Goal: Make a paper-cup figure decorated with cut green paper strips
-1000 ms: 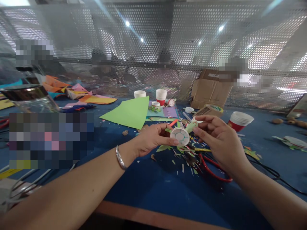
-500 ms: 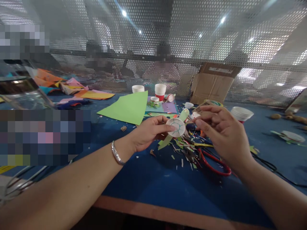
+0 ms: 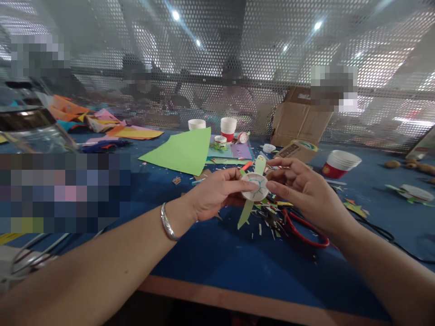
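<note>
A small paper turtle (image 3: 261,189) is held up over the table; its white round shell, like a paper-cup bottom, bears blue-green lines. A light green head with a drawn face sticks up from it, and a pointed green strip hangs below. My left hand (image 3: 215,192), with a silver bangle at the wrist, pinches the shell from the left, thumb on its front. From the right, my right hand (image 3: 302,192) has its thumb at the shell's edge and its fingers curled behind. Paper scraps (image 3: 270,215) and red-handled scissors (image 3: 307,235) lie beneath.
Green paper (image 3: 180,151) lies at the back left. Stacked paper cups (image 3: 341,164) stand at right, before a cardboard box (image 3: 299,122). Another paper turtle (image 3: 413,193) lies far right. A clear jar (image 3: 29,131) is at left; a perforated metal screen (image 3: 210,59) rises behind.
My right hand has moved left and down to the turtle's edge, where it was apart before. The turtle has shifted slightly right and down and turned more upright in my left hand.
</note>
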The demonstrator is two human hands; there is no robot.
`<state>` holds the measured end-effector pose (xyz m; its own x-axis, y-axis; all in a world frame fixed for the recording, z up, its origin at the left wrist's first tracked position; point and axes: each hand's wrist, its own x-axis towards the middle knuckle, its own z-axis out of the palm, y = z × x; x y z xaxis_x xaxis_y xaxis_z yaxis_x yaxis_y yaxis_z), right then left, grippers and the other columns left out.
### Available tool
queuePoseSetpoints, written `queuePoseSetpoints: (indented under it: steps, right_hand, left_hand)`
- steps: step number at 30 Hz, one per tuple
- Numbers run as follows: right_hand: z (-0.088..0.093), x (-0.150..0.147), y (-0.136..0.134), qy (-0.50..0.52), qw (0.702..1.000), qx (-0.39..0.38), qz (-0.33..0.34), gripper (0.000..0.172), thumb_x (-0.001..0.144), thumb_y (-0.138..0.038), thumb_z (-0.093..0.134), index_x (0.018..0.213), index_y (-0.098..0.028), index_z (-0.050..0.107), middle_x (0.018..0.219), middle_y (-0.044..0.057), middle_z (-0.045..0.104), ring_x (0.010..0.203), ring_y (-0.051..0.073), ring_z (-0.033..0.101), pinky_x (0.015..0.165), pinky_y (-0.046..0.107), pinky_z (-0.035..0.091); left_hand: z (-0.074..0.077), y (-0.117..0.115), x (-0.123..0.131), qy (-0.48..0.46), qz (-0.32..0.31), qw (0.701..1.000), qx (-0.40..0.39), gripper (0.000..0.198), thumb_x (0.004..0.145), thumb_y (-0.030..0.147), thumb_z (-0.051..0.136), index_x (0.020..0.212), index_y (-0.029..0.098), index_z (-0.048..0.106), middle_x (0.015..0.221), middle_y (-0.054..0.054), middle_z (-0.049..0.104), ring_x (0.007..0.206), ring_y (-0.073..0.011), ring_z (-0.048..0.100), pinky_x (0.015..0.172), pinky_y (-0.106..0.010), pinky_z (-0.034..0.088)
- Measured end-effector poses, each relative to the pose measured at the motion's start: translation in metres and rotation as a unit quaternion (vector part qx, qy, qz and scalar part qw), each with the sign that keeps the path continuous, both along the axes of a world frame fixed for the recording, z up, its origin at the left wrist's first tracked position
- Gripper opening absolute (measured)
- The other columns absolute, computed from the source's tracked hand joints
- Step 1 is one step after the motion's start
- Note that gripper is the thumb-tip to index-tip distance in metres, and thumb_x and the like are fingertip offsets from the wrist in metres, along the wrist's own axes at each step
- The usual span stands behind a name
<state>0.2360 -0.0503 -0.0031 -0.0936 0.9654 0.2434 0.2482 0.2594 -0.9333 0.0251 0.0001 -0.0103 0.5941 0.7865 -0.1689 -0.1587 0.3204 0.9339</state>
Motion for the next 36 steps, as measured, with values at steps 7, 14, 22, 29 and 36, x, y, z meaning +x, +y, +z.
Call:
queuePoseSetpoints:
  steps: [7, 14, 22, 29, 36]
  right_hand:
    - [0.000, -0.002, -0.001, 0.063, 0.994, -0.076, 0.041, 0.057, 0.082, -0.046, 0.082, 0.128, -0.020, 0.059, 0.098, 0.006, 0.071, 0.083, 0.018, 0.067, 0.066, 0.029, 0.055]
    - [-0.007, -0.003, 0.001, 0.050, 0.986, -0.123, 0.102, 0.054, 0.080, -0.041, 0.084, 0.124, -0.021, 0.060, 0.094, 0.003, 0.069, 0.078, 0.016, 0.067, 0.065, 0.029, 0.057]
    - [-0.006, 0.000, 0.001, -0.053, 0.993, -0.088, 0.066, 0.046, 0.083, -0.042, 0.079, 0.120, -0.021, 0.062, 0.103, 0.006, 0.069, 0.076, 0.016, 0.068, 0.063, 0.031, 0.061]
    - [0.003, 0.014, 0.005, -0.059, 0.998, 0.008, -0.032, 0.035, 0.087, -0.045, 0.077, 0.109, -0.020, 0.069, 0.093, 0.005, 0.073, 0.074, 0.016, 0.072, 0.065, 0.030, 0.061]
    - [0.014, 0.032, 0.006, -0.110, 0.985, 0.083, -0.107, 0.019, 0.091, -0.038, 0.072, 0.100, -0.022, 0.072, 0.078, 0.002, 0.073, 0.063, 0.015, 0.070, 0.059, 0.028, 0.058]
  left_hand:
    - [0.014, -0.005, -0.009, 0.001, -0.066, 0.997, -0.029, 0.036, 0.075, 0.037, 0.089, 0.096, 0.014, 0.072, 0.095, -0.008, 0.076, 0.087, -0.0211, 0.073, 0.082, -0.038, 0.058]
    - [0.019, 0.003, -0.022, 0.165, -0.190, 0.964, 0.088, 0.041, 0.073, 0.045, 0.089, 0.095, 0.019, 0.065, 0.090, -0.002, 0.073, 0.076, -0.0159, 0.068, 0.065, -0.028, 0.051]
    - [0.024, 0.005, -0.035, 0.471, -0.132, 0.764, 0.421, 0.047, 0.082, 0.067, 0.069, 0.080, 0.021, 0.073, 0.074, -0.004, 0.069, 0.061, -0.0164, 0.055, 0.056, -0.029, 0.031]
    - [0.042, -0.006, -0.037, 0.481, -0.064, 0.734, 0.476, 0.027, 0.095, 0.042, 0.060, 0.085, 0.020, 0.072, 0.081, -0.005, 0.070, 0.070, -0.0181, 0.059, 0.062, -0.031, 0.034]
    - [0.056, -0.014, -0.031, 0.479, -0.132, 0.682, 0.537, 0.016, 0.091, 0.030, 0.067, 0.104, 0.023, 0.074, 0.104, -0.005, 0.071, 0.092, -0.0235, 0.064, 0.076, -0.033, 0.041]
